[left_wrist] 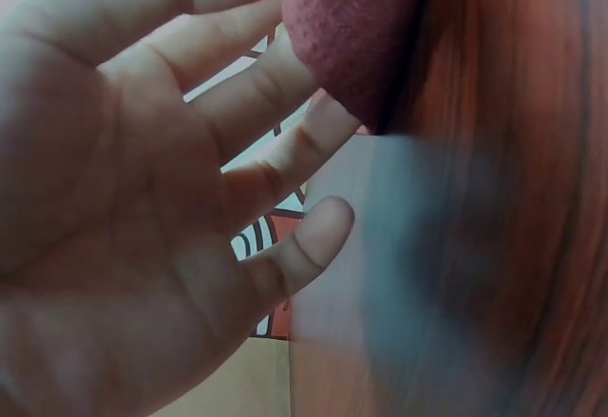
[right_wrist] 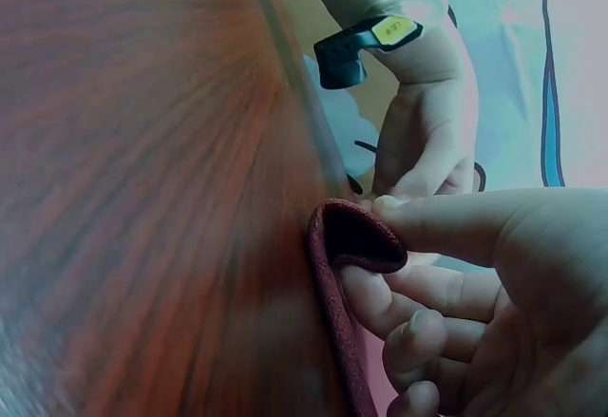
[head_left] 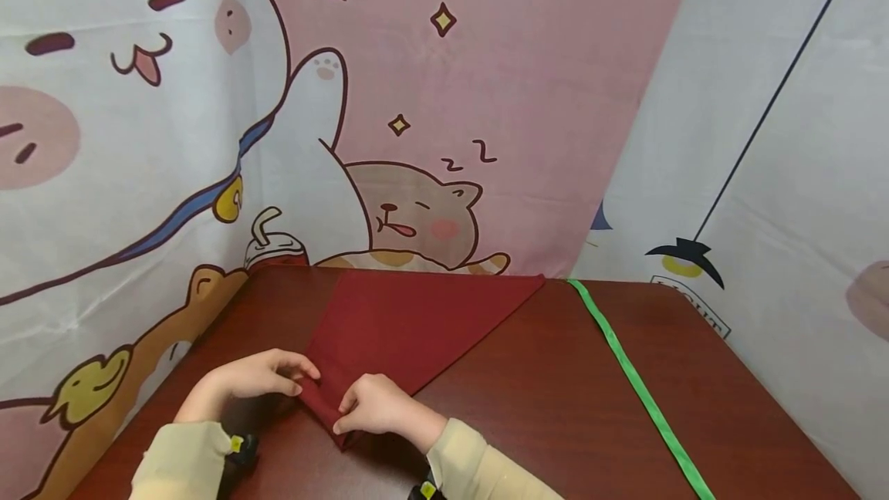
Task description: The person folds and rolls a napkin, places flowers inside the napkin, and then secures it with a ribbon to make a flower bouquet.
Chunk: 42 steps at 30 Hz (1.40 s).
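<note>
A dark red cloth (head_left: 389,322), felt-like in texture, lies across the table with its straight far edge at the back and a slanting edge on the right. Its near left edge is turned up in a narrow fold. My left hand (head_left: 260,376) pinches that fold at its left end, the other fingers spread loosely in the left wrist view. At the near corner my right hand (head_left: 378,405) grips the same fold. In the right wrist view the thumb rests on the curled cloth edge (right_wrist: 328,246), with a finger beneath it.
A green strip (head_left: 639,384) runs down the right part of the brown wooden table (head_left: 542,407). Cloth hangings with cartoon animals (head_left: 424,207) stand behind the table and at both sides. Each wrist wears a small black camera (head_left: 243,450).
</note>
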Motion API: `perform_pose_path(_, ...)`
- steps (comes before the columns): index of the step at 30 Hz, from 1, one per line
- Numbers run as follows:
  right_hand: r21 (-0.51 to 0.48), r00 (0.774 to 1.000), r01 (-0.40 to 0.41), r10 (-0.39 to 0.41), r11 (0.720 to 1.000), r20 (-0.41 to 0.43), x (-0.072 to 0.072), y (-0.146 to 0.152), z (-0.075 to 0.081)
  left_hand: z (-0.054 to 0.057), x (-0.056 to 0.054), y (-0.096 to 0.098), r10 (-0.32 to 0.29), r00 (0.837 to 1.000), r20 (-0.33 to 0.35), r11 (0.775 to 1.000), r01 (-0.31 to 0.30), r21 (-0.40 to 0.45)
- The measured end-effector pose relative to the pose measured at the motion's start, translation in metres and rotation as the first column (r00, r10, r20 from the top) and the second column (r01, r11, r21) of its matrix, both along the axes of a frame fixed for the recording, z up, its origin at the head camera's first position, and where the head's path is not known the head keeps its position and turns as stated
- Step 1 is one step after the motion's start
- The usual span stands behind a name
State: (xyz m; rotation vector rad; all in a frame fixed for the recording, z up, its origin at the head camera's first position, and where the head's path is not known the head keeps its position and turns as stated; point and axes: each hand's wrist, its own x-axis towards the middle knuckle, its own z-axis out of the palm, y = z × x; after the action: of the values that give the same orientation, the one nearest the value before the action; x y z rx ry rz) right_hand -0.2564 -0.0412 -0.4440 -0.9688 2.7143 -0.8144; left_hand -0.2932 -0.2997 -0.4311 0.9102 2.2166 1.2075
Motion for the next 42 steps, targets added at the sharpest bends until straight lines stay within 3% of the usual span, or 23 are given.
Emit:
perform_pose_path(3,-0.045,0.998,0.017,-0.014,0.999,0.064,-0.002,0.002,0.000,-0.001,-0.001,0.000,0.008,1.000,-0.003,1.000,-0.008,0.017)
perform_pose_path(7,-0.074,0.994,0.046,-0.038,0.996,0.102,-0.003,0.004,0.000,-0.002,-0.003,0.003,0.048,0.997,-0.058,0.999,-0.048,0.007)
perform_pose_path(11,-0.058,0.997,0.041,-0.036,0.997,0.075,-0.004,0.007,0.001,-0.004,-0.005,0.008,0.087,0.990,-0.111,0.996,-0.088,-0.002)
perform_pose_path(15,-0.030,0.999,0.031,-0.030,0.999,0.037,-0.004,0.008,0.001,-0.007,-0.006,0.011,0.112,0.987,-0.118,0.994,-0.112,0.005)
perform_pose_path(26,-0.003,0.996,0.035,-0.035,0.999,-0.078,-0.003,0.000,-0.001,-0.009,-0.005,0.015,0.133,0.975,-0.179,0.991,-0.133,0.012)
perform_pose_path(42,0.023,0.998,0.055,-0.055,0.998,-0.006,0.000,0.004,-0.004,-0.011,-0.008,0.015,0.150,0.974,-0.167,0.989,-0.145,0.038)
